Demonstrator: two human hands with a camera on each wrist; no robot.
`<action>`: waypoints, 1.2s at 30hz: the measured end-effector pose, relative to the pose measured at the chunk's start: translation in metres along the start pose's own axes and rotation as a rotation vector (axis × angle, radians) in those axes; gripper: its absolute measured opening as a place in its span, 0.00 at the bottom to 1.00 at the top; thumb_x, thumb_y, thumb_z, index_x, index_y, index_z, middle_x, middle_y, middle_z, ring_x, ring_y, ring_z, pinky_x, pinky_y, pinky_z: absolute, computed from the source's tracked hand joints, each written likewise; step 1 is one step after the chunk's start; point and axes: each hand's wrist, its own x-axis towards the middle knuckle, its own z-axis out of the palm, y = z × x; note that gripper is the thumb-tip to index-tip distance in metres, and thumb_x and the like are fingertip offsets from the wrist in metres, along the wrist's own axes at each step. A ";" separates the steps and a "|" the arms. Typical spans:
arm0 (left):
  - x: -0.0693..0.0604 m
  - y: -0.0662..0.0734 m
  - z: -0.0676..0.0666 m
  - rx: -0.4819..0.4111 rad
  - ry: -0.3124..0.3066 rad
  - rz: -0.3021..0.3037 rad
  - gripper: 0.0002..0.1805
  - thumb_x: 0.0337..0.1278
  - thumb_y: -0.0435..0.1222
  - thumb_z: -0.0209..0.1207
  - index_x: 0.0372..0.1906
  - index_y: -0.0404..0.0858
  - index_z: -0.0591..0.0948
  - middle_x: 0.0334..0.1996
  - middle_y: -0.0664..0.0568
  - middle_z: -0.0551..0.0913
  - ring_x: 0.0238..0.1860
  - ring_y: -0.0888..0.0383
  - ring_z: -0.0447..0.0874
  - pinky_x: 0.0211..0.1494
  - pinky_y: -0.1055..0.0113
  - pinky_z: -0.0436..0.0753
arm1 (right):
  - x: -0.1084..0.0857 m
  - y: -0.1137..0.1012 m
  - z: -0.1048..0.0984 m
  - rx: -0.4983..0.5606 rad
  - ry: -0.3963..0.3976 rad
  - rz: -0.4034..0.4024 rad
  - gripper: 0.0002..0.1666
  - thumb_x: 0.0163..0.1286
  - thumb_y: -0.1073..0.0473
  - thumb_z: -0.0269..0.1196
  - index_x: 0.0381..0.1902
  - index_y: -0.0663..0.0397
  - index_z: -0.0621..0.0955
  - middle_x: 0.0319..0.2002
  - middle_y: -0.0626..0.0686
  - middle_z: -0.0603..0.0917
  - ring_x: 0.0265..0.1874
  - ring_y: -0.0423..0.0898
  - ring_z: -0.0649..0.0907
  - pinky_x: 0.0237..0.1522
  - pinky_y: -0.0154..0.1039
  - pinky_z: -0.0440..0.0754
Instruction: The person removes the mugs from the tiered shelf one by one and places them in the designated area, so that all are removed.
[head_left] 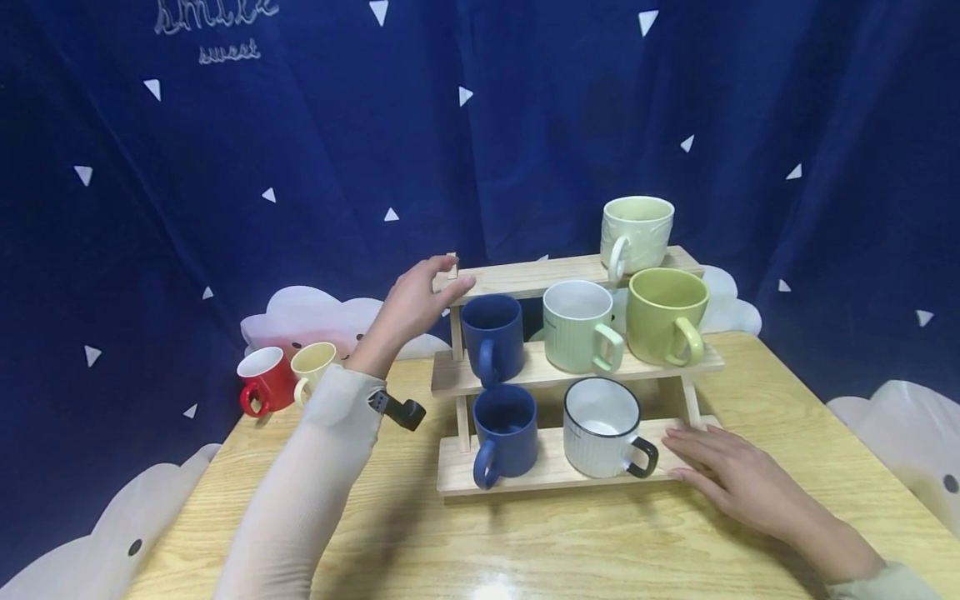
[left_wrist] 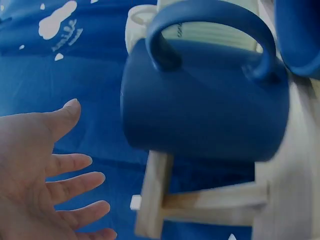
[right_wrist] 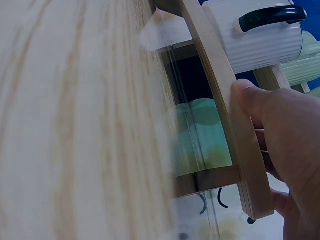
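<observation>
A three-tier wooden rack (head_left: 517,279) stands on the table, bearing several mugs. At the left end of its top shelf is my left hand (head_left: 420,296), holding nothing; its fingers (left_wrist: 75,190) are spread apart from the wood in the left wrist view. Nearest below it sits a dark blue mug (head_left: 492,333) on the middle shelf. My right hand (head_left: 738,479) rests on the right end of the bottom shelf (head_left: 551,467), its thumb (right_wrist: 250,95) against the front edge. Left of that hand stand a white black-rimmed mug (head_left: 600,437) and another dark blue mug (head_left: 506,437).
A light green mug (head_left: 573,333) and an olive-green mug (head_left: 663,321) share the middle shelf. A cream mug (head_left: 641,237) is on top at right. Beyond my left forearm stand a red mug (head_left: 273,383) and a yellow mug (head_left: 311,362). A blue curtain (head_left: 525,150) hangs behind.
</observation>
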 end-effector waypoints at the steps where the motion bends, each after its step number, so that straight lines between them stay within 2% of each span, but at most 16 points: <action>1: 0.002 0.004 0.000 0.002 0.001 0.002 0.37 0.65 0.60 0.53 0.70 0.42 0.68 0.67 0.49 0.71 0.67 0.49 0.67 0.68 0.50 0.67 | 0.000 0.000 0.000 -0.001 0.000 0.000 0.28 0.58 0.50 0.72 0.56 0.53 0.82 0.55 0.54 0.83 0.53 0.55 0.81 0.71 0.30 0.51; 7: 0.010 0.028 0.003 0.000 -0.007 0.021 0.35 0.65 0.60 0.53 0.70 0.45 0.69 0.67 0.52 0.71 0.69 0.52 0.65 0.68 0.53 0.66 | 0.000 0.001 0.000 -0.005 0.000 -0.006 0.29 0.59 0.49 0.71 0.57 0.53 0.82 0.55 0.55 0.83 0.53 0.56 0.81 0.71 0.30 0.51; 17: 0.025 0.066 0.021 -0.025 -0.050 0.061 0.35 0.65 0.59 0.53 0.70 0.46 0.69 0.67 0.54 0.72 0.68 0.55 0.66 0.70 0.52 0.64 | -0.001 0.001 0.000 -0.003 0.004 0.002 0.29 0.58 0.49 0.72 0.57 0.52 0.82 0.55 0.54 0.83 0.52 0.56 0.81 0.71 0.29 0.51; 21: 0.031 0.079 0.028 -0.033 -0.071 0.072 0.34 0.65 0.59 0.53 0.70 0.46 0.69 0.66 0.54 0.72 0.67 0.55 0.67 0.68 0.56 0.68 | 0.000 0.001 0.001 0.000 0.006 -0.002 0.29 0.58 0.49 0.72 0.56 0.52 0.82 0.55 0.54 0.83 0.52 0.57 0.81 0.71 0.30 0.51; 31: 0.042 0.110 0.048 -0.017 -0.126 0.103 0.33 0.65 0.59 0.53 0.69 0.47 0.69 0.64 0.53 0.74 0.66 0.54 0.68 0.66 0.56 0.71 | 0.000 0.000 -0.002 0.003 0.011 -0.006 0.28 0.58 0.50 0.72 0.56 0.52 0.82 0.54 0.54 0.83 0.51 0.57 0.82 0.71 0.29 0.51; 36: 0.049 0.119 0.059 -0.009 -0.147 0.106 0.33 0.66 0.59 0.53 0.69 0.48 0.69 0.63 0.54 0.75 0.65 0.54 0.69 0.65 0.57 0.72 | 0.000 0.001 0.000 0.004 0.012 -0.011 0.28 0.58 0.50 0.72 0.56 0.51 0.82 0.54 0.55 0.83 0.51 0.57 0.82 0.71 0.30 0.51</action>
